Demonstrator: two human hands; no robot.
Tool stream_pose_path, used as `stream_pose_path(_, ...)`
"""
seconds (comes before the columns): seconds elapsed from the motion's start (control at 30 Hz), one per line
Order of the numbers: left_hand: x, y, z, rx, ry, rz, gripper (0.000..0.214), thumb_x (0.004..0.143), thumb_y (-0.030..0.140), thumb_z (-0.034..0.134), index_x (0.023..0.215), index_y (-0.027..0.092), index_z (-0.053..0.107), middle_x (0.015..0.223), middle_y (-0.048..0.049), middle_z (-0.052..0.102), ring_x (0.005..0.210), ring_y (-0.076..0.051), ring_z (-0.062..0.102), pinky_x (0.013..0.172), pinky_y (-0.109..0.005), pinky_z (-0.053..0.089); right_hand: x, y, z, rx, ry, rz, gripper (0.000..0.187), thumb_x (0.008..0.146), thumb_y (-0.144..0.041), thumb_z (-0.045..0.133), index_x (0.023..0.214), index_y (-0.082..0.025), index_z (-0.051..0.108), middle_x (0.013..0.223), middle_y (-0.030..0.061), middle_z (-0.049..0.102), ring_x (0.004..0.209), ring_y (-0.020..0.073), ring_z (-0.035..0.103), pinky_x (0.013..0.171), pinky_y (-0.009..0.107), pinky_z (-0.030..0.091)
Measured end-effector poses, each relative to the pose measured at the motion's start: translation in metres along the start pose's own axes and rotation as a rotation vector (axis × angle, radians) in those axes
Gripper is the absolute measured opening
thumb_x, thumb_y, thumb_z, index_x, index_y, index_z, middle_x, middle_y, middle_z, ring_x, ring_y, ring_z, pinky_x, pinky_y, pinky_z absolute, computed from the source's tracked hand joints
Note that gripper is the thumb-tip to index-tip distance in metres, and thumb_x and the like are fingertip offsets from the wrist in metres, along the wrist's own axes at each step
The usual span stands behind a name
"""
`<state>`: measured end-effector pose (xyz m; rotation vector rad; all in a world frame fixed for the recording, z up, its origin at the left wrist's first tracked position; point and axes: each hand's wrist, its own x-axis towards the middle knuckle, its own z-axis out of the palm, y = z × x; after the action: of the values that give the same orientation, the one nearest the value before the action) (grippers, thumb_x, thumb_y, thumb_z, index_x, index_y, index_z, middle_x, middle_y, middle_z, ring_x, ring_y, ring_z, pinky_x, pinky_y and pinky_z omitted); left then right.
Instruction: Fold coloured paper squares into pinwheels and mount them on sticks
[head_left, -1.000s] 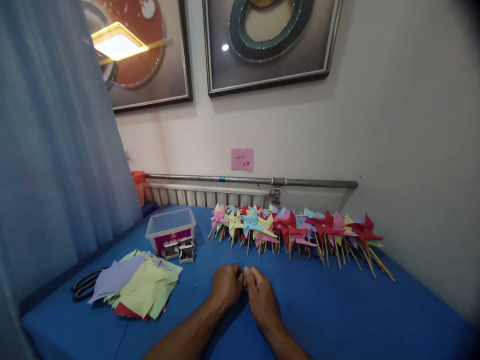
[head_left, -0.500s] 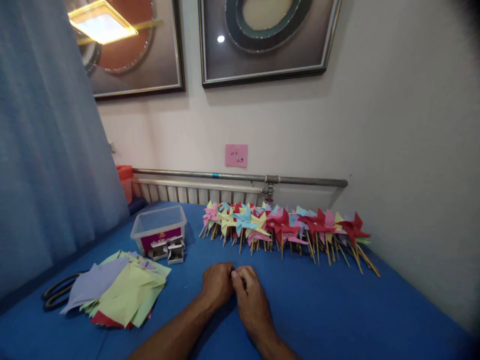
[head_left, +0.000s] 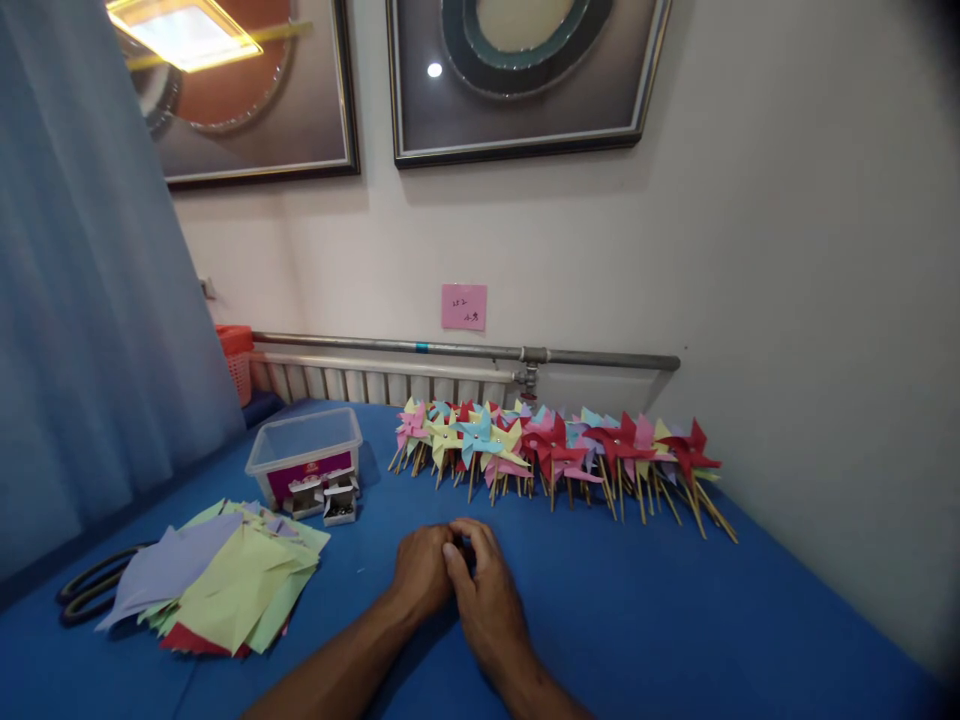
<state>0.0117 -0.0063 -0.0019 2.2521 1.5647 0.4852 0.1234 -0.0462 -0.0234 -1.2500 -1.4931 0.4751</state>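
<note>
Pale wall (head_left: 795, 260) across the back, bordered at left by a hanging blue fabric curtain (head_left: 90, 270); below, spread wide, a blue-covered bench (head_left: 675, 610). Toward the far side, a crowded row of multicoloured paper pinwheels (head_left: 551, 447) on thin wooden sticks (head_left: 553, 492): liable to crease or tangle if knocked, being packed so tightly. At left, a loose, uneven heap of pastel paper squares (head_left: 232, 590), apt to slide apart under a dragging wrist. Beyond, a clear rectangular plastic tub (head_left: 300, 440). Beside the heap, black-handled scissors (head_left: 94, 590), blades out of sight, hence a possible nick in any blind reach. Mid-bench, left hand (head_left: 424, 565) and right hand (head_left: 484, 590), curled and touching each other, right thumb against left; impossible to tell of anything pinched between. Against the tub, small open white cardboard boxes (head_left: 339, 519), easily tipped by a nudge; inside one, tiny dark metallic pieces (head_left: 342, 511), probably quick to scatter.
</note>
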Motion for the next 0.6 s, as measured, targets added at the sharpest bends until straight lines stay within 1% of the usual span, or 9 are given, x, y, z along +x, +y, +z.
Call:
stream_pose_path(0.17,-0.0024,0.0014,-0.0006,0.006,0.037,0.007,0.028,0.094,0.030,0.052,0.093,0.019,0.077,0.096,-0.0113,0.079,0.087,-0.023,0.073,0.070,-0.029,0.042,-0.0023,0.0022,0.0011,0.003,0.022,0.011,0.022,0.092,-0.030,0.056,0.109,-0.023,0.069,0.114,0.0079,0.071,0.110,0.0240,0.067,0.099,0.037,0.052)
stream_pose_path(0.33,-0.0025,0.0031,-0.0017,0.020,-0.005,-0.008,0.027,0.094,0.032,0.053,0.092,0.019,0.078,0.096,-0.0097,0.080,0.088,-0.022,0.073,0.070,-0.027,0.042,-0.0019,0.0013,0.0009,0.007,0.014,0.013,0.021,0.092,-0.029,0.055,0.107,-0.023,0.069,0.113,0.0075,0.071,0.108,0.0238,0.067,0.098,0.037,0.052)
stream_pose_path(0.6,-0.0032,0.0021,-0.0018,-0.009,0.008,0.029,0.027,0.093,0.031,0.053,0.095,0.022,0.079,0.098,-0.0076,0.080,0.092,-0.023,0.074,0.070,-0.027,0.041,-0.0028,-0.0014,-0.0001,0.008,0.028,0.003,0.018,0.092,-0.027,0.056,0.104,-0.024,0.069,0.109,0.0065,0.071,0.105,0.0232,0.068,0.095,0.036,0.053)
